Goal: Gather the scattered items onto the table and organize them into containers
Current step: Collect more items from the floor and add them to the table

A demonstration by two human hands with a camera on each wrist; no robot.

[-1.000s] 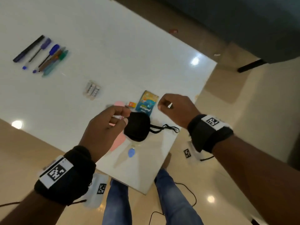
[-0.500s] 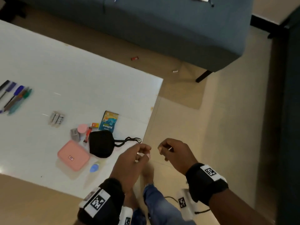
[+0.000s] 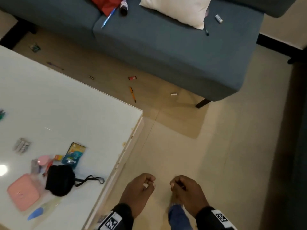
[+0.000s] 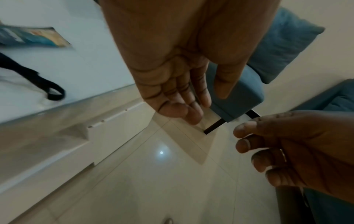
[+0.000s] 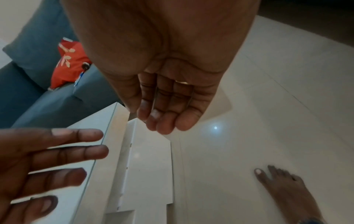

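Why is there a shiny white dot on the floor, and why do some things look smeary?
Wrist views: the dot is a lamp's glare on the glossy floor. Head view: the table items look smeared, likely from camera motion; the pink case is soft-edged.

Black wristbands [image 3: 123, 214] with white square-code tags, blue jeans [image 3: 178, 218], ring [image 5: 182, 82], bare feet

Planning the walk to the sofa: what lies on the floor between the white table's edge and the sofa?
In the head view, a red item, an orange pen and a small white piece lie on the floor between the table and sofa.
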